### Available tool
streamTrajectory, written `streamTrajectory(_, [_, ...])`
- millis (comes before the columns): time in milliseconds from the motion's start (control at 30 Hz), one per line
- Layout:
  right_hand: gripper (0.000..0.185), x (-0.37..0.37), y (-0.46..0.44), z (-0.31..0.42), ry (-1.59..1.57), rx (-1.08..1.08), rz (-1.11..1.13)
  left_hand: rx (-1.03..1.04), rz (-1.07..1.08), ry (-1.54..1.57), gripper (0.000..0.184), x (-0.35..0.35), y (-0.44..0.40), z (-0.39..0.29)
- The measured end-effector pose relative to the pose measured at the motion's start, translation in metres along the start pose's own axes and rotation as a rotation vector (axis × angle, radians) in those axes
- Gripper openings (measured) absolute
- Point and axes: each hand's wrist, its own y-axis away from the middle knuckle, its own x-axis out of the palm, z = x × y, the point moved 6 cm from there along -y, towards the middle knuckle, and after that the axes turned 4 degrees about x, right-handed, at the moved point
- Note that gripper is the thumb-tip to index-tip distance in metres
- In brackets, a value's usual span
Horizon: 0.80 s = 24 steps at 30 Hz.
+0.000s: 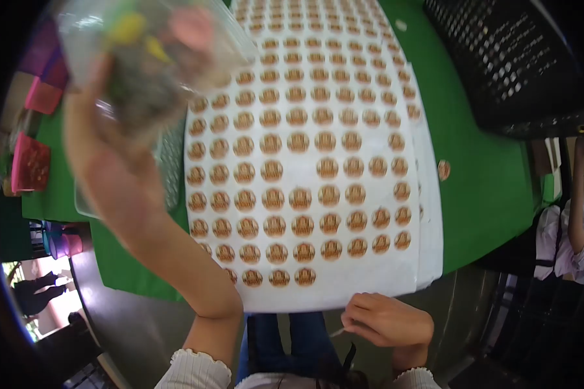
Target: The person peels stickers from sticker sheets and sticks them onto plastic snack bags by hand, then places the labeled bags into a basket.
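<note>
My left hand [87, 107] is raised at the upper left, blurred by motion. It grips a clear plastic bag [152, 84] with grey, yellow and pink contents too smeared to identify; most of its fingers are behind the bag. Below lies a white sheet [370, 285] covered in rows of round brown printed stickers [304, 252], with a few gaps in the rows. Just off the sheet's front edge is my right hand [386, 321], fingers curled closed. A thin pale strip [337, 332] sticks out from its fingertips.
A green cloth [480, 194] covers the table. At the upper right stands a black perforated crate [499, 58]. One loose sticker [444, 170] lies right of the sheet. A clear tray [170, 172] and a pink container [31, 162] sit at left. Another person's arm [579, 188] shows far right.
</note>
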Motion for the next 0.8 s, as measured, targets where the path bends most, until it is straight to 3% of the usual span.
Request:
streamTrajectory(67, [0.009, -0.04, 0.005, 0.022, -0.055, -0.169, -0.148, -0.045, 0.08, 0.086, 0.038, 0.011, 0.001, 0.007])
streamTrajectory(233, [0.01, -0.152, -0.004, 0.079, 0.02, -0.236, -0.584, -0.204, 0.345, 0.227, 0.053, 0.057, 0.023, 0.009])
streamTrajectory(300, [0.008, -0.188, -0.012, 0.097, -0.094, -0.417, -0.901, -0.253, 0.444, 0.242, 0.056, 0.067, 0.031, 0.007])
streamTrajectory(400, [0.007, -0.205, -0.028, 0.117, -0.167, -0.539, -1.053, -0.328, 0.554, 0.163, 0.06, 0.073, 0.039, 0.005])
streamTrajectory(467, [0.015, -0.207, -0.037, 0.12, -0.102, -0.571, -1.058, -0.315, 0.588, 0.157, 0.061, 0.073, 0.041, 0.005])
streamTrajectory(567, [0.036, -0.205, -0.048, 0.117, -0.303, -0.569, -0.988, -0.306, 0.662, 0.102, 0.062, 0.074, 0.042, 0.001])
streamTrajectory(667, [0.036, -0.204, -0.054, 0.109, -0.304, -0.495, -1.02, -0.298, 0.684, 0.104, 0.062, 0.075, 0.042, -0.003])
streamTrajectory(800, [0.039, -0.201, -0.064, 0.097, -0.368, -0.56, -1.018, -0.214, 0.684, 0.012, 0.059, 0.075, 0.038, 0.003])
